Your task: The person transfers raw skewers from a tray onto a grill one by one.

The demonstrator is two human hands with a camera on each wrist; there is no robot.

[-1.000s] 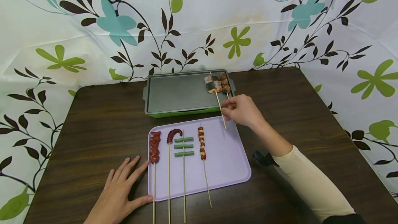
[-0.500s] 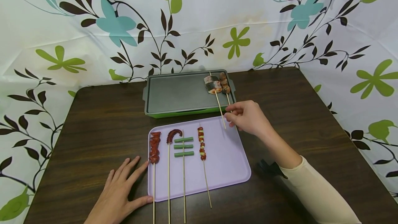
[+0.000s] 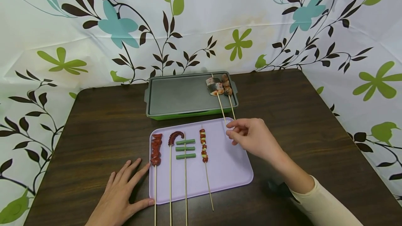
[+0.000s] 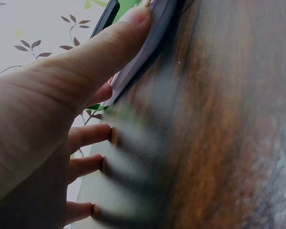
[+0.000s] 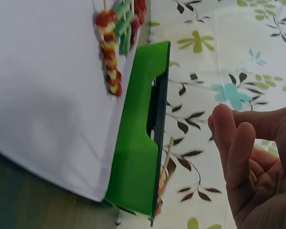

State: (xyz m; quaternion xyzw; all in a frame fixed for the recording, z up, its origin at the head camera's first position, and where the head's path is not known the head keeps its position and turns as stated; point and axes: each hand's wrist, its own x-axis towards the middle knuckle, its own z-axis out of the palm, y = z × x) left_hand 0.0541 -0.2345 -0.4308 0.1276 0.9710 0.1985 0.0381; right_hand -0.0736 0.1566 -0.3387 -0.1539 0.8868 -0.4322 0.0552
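Note:
My right hand (image 3: 255,137) hovers above the right side of a lavender tray (image 3: 227,170), fingers bent and holding nothing; the right wrist view shows bare fingertips. Just beyond it, a fish-slice skewer (image 3: 215,87) and a skewer of round brown pieces (image 3: 226,84) lie side by side on the grill plate (image 3: 179,95), sticks jutting toward me. My left hand (image 3: 120,191) is spread on the table, its thumb and index finger touching the tray's left rim. The tray bears a red-chunk skewer (image 3: 155,149), a tentacle skewer (image 3: 176,137), a green-stick skewer (image 3: 185,148) and a red-and-pale-green skewer (image 3: 203,145).
The grill has a green base (image 5: 136,152) and stands right behind the tray on a dark wooden table (image 3: 103,121). Several skewer sticks overhang the tray's front edge. A leaf-patterned cloth (image 3: 194,23) hangs behind the table.
My right hand has let go of the brown-piece skewer's stick and drawn back toward me, over the tray. Both skewers stay on the grill. My left hand has not moved.

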